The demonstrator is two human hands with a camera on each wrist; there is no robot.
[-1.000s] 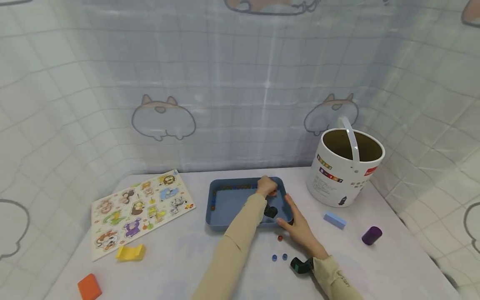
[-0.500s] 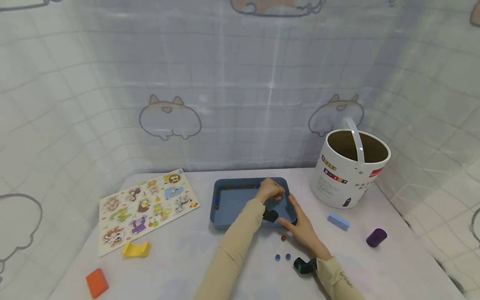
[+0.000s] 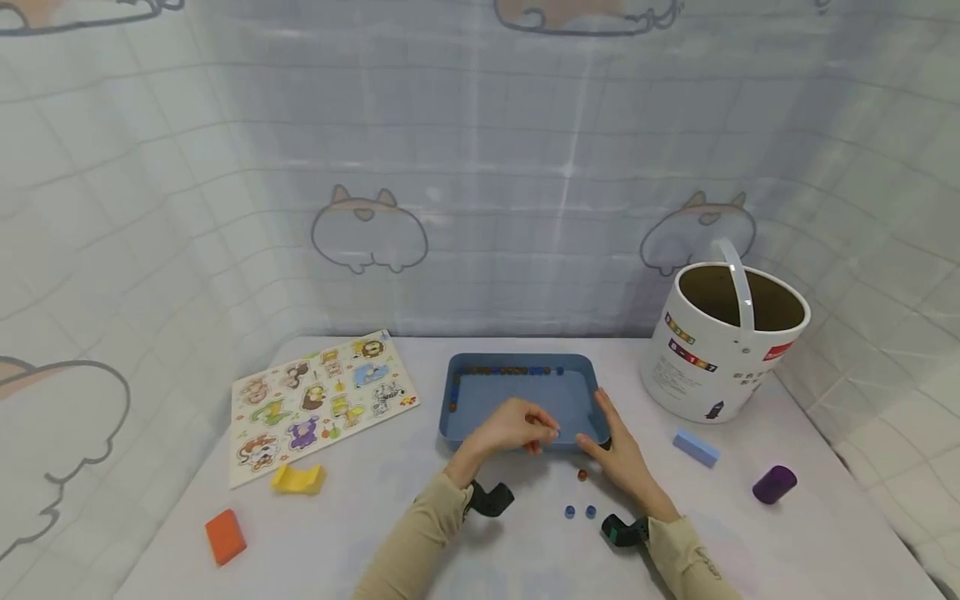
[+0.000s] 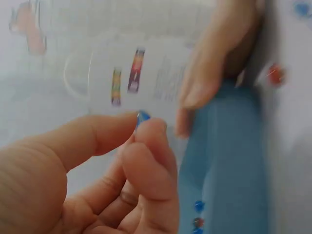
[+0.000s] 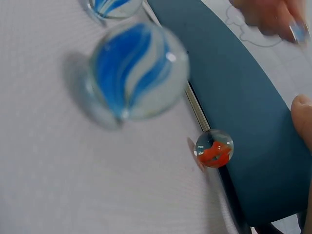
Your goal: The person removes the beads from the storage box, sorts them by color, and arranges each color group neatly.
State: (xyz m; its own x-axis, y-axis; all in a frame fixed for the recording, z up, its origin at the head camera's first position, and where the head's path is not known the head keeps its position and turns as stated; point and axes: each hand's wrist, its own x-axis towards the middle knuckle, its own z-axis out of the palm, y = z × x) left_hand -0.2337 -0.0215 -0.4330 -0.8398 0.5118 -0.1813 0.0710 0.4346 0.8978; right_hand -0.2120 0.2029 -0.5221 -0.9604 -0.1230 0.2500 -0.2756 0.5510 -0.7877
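Note:
A blue tray (image 3: pixel 480 408) sits mid-table with several marbles (image 3: pixel 510 370) lined along its far wall. Over the tray's front edge, my left hand (image 3: pixel 550 432) pinches a small blue marble (image 4: pixel 142 117) between thumb and forefinger. My right hand (image 3: pixel 617 450) rests with straight fingers against the tray's front right corner. Just in front of the tray lies a red marble (image 3: pixel 582 474), also close in the right wrist view as the red marble (image 5: pixel 213 147). Two blue marbles (image 3: pixel 580 511) lie nearer me, one of them the large blue marble (image 5: pixel 139 70).
A white bucket (image 3: pixel 723 350) with a handle stands at the right rear. A pale blue block (image 3: pixel 695 447) and a purple cylinder (image 3: pixel 774 484) lie right of the tray. An animal puzzle board (image 3: pixel 322 400), a yellow block (image 3: pixel 297 478) and an orange block (image 3: pixel 226 536) lie left. Curtains surround the table.
My left hand has drawn back from the tray's far wall to its front edge and now pinches a blue marble. The right hand stays at the tray's corner.

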